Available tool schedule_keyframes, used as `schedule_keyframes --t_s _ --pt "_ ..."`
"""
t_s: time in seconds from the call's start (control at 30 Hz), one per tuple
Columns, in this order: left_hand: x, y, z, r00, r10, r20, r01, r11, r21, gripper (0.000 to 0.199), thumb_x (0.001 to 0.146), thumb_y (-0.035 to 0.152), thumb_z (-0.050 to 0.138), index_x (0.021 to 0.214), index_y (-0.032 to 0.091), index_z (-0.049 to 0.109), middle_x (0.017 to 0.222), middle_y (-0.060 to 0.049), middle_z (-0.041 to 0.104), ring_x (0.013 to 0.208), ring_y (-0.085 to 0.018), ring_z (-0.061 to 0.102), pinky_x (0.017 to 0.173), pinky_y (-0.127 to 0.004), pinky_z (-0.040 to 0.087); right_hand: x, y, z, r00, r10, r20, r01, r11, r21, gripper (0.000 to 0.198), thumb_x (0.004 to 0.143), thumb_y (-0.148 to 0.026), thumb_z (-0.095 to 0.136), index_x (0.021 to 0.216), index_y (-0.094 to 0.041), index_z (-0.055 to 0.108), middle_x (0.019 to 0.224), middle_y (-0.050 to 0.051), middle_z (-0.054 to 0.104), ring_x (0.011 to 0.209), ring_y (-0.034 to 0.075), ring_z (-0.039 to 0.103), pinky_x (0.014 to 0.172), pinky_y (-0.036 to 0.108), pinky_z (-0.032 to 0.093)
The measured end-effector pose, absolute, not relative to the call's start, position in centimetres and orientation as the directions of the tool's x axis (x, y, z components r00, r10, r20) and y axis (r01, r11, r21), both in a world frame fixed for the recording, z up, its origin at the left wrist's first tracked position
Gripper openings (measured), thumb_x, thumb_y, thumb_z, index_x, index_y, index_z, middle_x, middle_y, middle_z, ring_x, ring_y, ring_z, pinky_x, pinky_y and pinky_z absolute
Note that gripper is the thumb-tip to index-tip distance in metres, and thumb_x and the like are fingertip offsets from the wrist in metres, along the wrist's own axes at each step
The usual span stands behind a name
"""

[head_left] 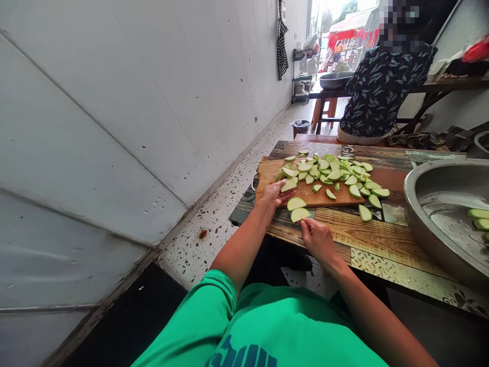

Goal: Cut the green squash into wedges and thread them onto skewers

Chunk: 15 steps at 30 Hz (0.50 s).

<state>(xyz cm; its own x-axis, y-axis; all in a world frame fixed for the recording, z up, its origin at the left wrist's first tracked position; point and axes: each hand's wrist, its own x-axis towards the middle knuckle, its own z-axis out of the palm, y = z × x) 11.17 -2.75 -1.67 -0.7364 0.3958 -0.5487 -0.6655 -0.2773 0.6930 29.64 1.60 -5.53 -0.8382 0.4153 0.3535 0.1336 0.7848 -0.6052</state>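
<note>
Between the thumb and fingers of my left hand (272, 195) is a pale half-moon zucchini slice (288, 185), at the near left edge of a wooden cutting board (267, 178). My right hand (318, 235) is closed in a pinch just in front of the board. At its fingertips is a zucchini slice (300, 215), with another slice (296, 204) lined up behind it towards my left hand. Whatever joins these two is too fine to make out. A loose pile of green-edged zucchini slices (334, 175) covers the board's far and right parts.
A large metal basin (414, 204) with several zucchini slices (479, 218) stands at right on the patterned table (374, 239). Some slices lie off the board. A white wall (133, 102) runs along the left. Ahead, a person (385, 92) sits facing away, near another basin (335, 80).
</note>
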Motion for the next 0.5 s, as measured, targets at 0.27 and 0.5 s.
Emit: schedule_keyframes --t_s 0.27,0.5 --pt "11.36 -2.8 -1.57 -0.744 0.399 -0.536 -0.657 -0.287 0.697 0.026 0.085 0.01 0.058 0.111 0.01 0.062 0.084 -0.011 0.071 0.078 -0.023 0.07 0.075 -0.037 0.059 29.39 1.95 -5.4 -0.846 0.447 0.291 0.146 0.719 -0.68 0.032 0.09 -0.03 0.041 0.072 -0.016 0.063 0.063 0.006 0.064 0.057 0.015 0.056 0.056 0.025 0.032" --pt "11.66 -3.01 -1.25 -0.738 0.411 -0.536 -0.66 -0.273 0.7 0.028 0.087 0.009 0.055 0.114 0.011 0.06 0.078 -0.007 0.07 0.073 -0.021 0.07 0.069 -0.034 0.061 29.34 1.43 -6.03 -0.839 0.421 0.346 0.131 0.773 -0.621 0.032 0.091 -0.027 0.041 0.074 -0.015 0.065 0.069 0.009 0.068 0.061 0.018 0.061 0.059 0.027 0.035"
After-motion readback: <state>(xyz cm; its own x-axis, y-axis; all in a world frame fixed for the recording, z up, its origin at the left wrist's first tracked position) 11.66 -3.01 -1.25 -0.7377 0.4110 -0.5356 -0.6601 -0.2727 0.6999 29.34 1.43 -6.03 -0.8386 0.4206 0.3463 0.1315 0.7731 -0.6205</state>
